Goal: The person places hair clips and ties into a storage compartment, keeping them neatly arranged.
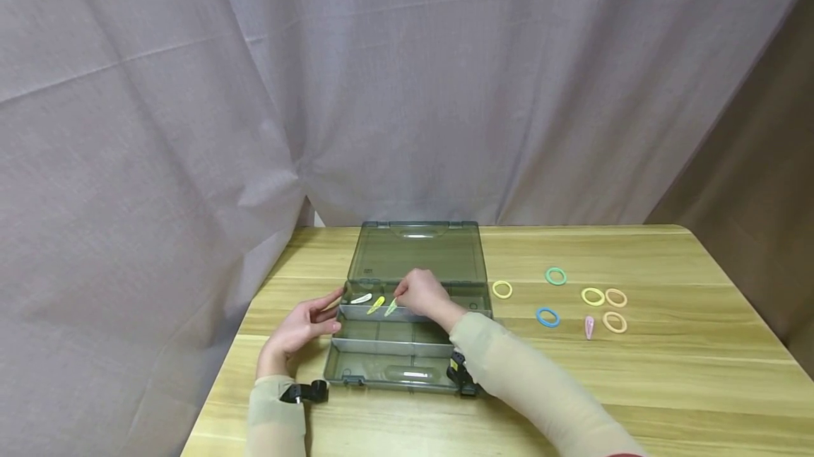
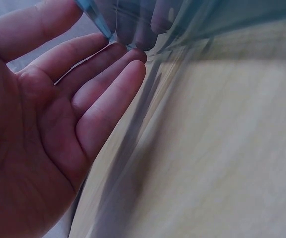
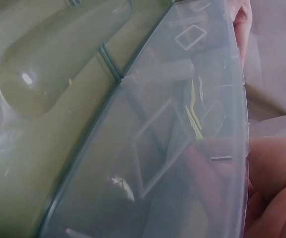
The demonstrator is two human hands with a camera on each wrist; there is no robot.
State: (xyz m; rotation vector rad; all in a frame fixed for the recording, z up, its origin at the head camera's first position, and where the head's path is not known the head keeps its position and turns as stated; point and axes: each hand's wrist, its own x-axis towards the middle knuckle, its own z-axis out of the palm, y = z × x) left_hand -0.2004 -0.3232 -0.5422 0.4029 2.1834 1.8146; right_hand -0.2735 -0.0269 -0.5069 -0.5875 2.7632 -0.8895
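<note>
Over wood-grain table, reaching into tinted box with right hand, pinching green clip; touching box's left side with loosely open left hand.

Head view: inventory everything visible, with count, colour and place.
Box: 1, translucent dark green, lid open, on table
Leftmost clip: 1, white, box's back row
Middle clip: 1, yellow, beside white one
Held clip: 1, light green, in right grip
Rings: 6, two yellow, two orange, green, blue, right of box
Loose clip: 1, pink, among rings
Curtain: 1, grey, behind table
Side drape: 1, brown, far right
Wrist cameras: 2, black, strapped on
Sliver: 1, red, bottom edge, unclear
Sleeves: 2, beige, both arms
Left grip: 1, bare, box's left side
Right grip: 1, bare, over box
</note>
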